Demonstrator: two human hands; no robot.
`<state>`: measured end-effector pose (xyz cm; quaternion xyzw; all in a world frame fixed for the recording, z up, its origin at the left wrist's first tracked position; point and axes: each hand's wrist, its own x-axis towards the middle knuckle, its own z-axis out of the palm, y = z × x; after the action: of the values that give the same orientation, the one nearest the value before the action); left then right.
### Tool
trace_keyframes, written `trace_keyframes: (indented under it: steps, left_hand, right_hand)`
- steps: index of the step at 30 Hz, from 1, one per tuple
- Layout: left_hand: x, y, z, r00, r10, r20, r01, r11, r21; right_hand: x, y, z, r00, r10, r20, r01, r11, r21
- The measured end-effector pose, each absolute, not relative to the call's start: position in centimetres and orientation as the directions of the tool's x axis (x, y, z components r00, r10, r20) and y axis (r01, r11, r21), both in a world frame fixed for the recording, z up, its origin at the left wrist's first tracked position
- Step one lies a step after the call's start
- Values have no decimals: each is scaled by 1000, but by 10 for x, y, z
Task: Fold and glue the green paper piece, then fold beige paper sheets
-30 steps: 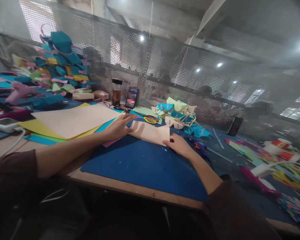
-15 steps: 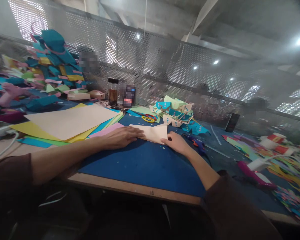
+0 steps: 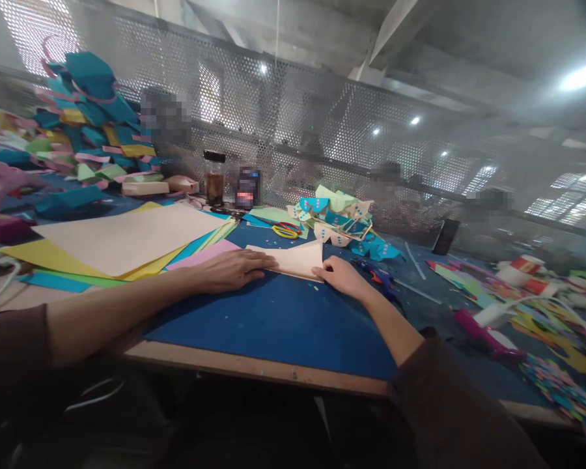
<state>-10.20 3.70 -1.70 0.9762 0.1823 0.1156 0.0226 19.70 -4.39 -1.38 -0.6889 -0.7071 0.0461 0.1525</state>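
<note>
A folded cream sheet of paper (image 3: 295, 259) lies on the blue table mat (image 3: 273, 326) in front of me. My left hand (image 3: 241, 268) rests flat across its left end, fingers stretched out. At the right end, my right hand (image 3: 342, 277) pinches the near corner between thumb and curled fingers. Just beyond the paper are scissors (image 3: 286, 229) with red and yellow handles. To the right of my right hand lies a blue glue gun (image 3: 378, 277) with an orange part.
Large coloured sheets (image 3: 131, 234) are stacked at left. Cut paper pieces with coloured dots (image 3: 342, 218) heap behind the work. A lidded jar (image 3: 214, 179) and a phone (image 3: 249, 187) stand along the perforated screen (image 3: 283, 111). A magenta-and-white device (image 3: 488, 335) and paper scraps lie at right.
The view has turned slightly to the right. The folded paper's upper edge looks a little flatter; both hands keep nearly the same places on it.
</note>
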Motion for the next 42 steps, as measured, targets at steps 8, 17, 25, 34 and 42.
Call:
trace_keyframes:
  steps: [8, 17, 25, 34, 42]
  left_hand:
    - [-103, 38, -18, 909, 343, 236, 330, -939, 95]
    - [-102, 39, -19, 917, 324, 233, 311, -946, 91]
    - [-102, 36, -17, 926, 313, 213, 300, -950, 90]
    - [-102, 36, -19, 922, 328, 204, 315, -944, 93]
    - [-102, 34, -18, 921, 348, 175, 337, -937, 93]
  right_hand:
    - [194, -46, -15, 29, 983, 181, 971, 16, -239]
    - [192, -48, -14, 44, 983, 180, 977, -5, -215]
    - [191, -48, -15, 52, 982, 180, 977, -13, -211]
    - [191, -47, -17, 55, 982, 180, 978, -17, -206]
    - [190, -47, -17, 67, 981, 183, 977, -27, -212]
